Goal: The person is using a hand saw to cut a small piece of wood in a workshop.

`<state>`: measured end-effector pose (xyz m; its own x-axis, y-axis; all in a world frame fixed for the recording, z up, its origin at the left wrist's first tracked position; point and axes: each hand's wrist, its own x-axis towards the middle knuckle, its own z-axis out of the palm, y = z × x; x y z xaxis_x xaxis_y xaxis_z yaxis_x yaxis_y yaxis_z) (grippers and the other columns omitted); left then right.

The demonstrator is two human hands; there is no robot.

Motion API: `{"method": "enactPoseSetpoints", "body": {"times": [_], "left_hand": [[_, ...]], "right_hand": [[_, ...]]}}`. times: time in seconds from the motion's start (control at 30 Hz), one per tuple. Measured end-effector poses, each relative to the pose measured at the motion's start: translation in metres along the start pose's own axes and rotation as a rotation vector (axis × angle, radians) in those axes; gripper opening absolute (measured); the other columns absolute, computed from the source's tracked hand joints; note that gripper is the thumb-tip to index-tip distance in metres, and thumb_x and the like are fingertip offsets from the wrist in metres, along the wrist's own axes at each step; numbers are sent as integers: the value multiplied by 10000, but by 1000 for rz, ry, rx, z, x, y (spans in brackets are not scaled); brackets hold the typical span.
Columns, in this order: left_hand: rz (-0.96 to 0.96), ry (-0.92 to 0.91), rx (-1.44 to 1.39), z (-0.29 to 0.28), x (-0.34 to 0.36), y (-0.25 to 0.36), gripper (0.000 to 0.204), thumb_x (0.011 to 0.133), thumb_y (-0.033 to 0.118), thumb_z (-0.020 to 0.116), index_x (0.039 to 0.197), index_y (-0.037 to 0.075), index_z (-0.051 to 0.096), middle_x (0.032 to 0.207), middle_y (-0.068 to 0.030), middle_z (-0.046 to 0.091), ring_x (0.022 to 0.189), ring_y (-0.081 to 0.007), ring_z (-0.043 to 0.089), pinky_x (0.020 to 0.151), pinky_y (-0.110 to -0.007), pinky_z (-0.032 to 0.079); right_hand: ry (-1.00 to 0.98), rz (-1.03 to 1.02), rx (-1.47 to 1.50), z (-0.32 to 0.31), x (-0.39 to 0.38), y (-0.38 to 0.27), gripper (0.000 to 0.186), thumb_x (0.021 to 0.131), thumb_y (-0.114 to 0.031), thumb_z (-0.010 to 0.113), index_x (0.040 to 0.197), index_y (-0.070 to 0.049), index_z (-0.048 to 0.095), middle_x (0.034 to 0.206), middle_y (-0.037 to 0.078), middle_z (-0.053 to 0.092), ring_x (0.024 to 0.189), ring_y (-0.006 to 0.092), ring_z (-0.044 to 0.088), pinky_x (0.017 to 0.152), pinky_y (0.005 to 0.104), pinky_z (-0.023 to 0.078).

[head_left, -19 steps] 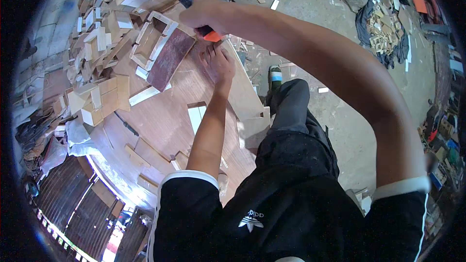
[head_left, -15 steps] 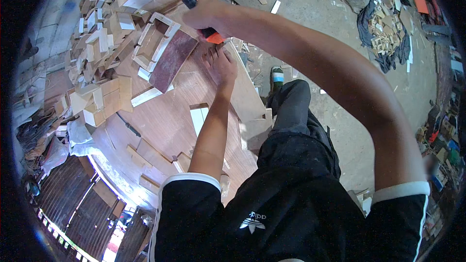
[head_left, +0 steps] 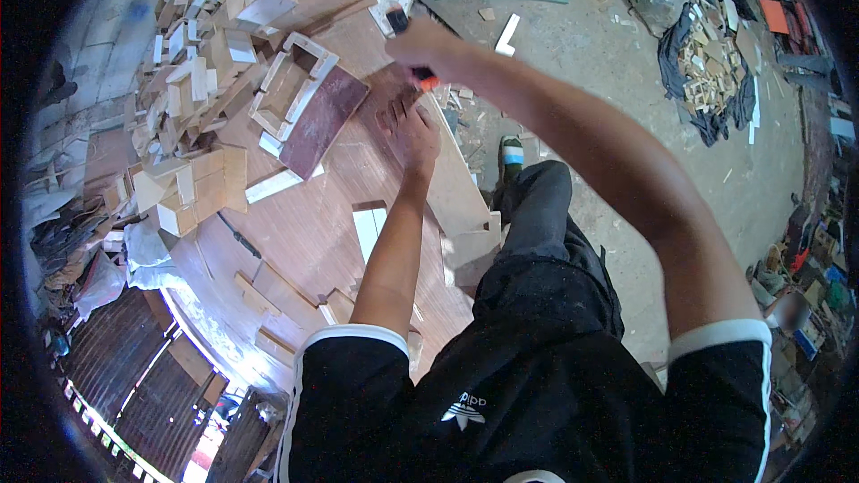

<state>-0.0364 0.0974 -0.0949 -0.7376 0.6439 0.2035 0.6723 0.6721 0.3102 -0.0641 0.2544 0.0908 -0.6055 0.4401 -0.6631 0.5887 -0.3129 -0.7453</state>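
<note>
A box (head_left: 310, 94) sits left of the left hand (head_left: 413, 136), which lies palm-down on the plank (head_left: 458, 181), fingers slightly spread. Just beyond, the right hand (head_left: 422, 43) grips the tool (head_left: 426, 81); its end, too blurred to read, could strike them if it slips.

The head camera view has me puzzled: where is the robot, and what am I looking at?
There is no robot here, just a person with two bare hands. The camera is worn on the head and looks down; its wide lens bends straight edges near the rim. The picture's left is the person's left.

The right hand is closed around a black and orange tool, mostly hidden by the grip. The left hand is spread over the wood just below it.

On the wooden table lie an open wooden box, a dark red board and a thin dark tool.
</note>
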Motion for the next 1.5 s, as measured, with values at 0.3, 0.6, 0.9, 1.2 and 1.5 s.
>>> {"method": "enactPoseSetpoints", "body": {"times": [0.3,0.6,0.9,1.2,1.5], "left_hand": [[-46,-93,-21,-6,0,3,346,920,161,486,1232,36,563,1241,-205,583,1236,-351,501,1136,-550,254],[-2,-6,33,5,-2,-3,398,920,175,474,1276,14,550,1259,-236,582,1236,-365,516,1148,-549,248],[-38,-85,-13,-1,1,2,362,915,162,488,1248,43,564,1270,-193,583,1259,-330,498,1145,-537,256],[-33,-111,18,2,-3,-1,370,921,159,491,1267,41,550,1329,-175,562,1311,-310,462,1174,-528,220],[-33,-62,5,-3,-1,3,378,915,163,498,1267,34,541,1288,-178,571,1270,-318,487,1166,-532,230]], "right_hand": [[-102,1,-102,18,9,11,264,775,-174,664,880,68,641,803,179,676,624,219,668,500,365,514],[-3,46,-156,16,9,21,132,811,-85,578,799,46,585,679,125,595,511,207,598,399,364,439],[-57,22,35,5,15,19,181,813,-110,630,837,67,595,719,130,618,566,213,614,430,381,461],[-155,4,11,5,37,6,99,764,-26,576,670,-4,554,615,100,562,480,190,551,401,344,425],[-15,72,-70,14,31,25,196,784,-137,660,834,51,641,751,139,665,607,205,655,486,372,519]]}}
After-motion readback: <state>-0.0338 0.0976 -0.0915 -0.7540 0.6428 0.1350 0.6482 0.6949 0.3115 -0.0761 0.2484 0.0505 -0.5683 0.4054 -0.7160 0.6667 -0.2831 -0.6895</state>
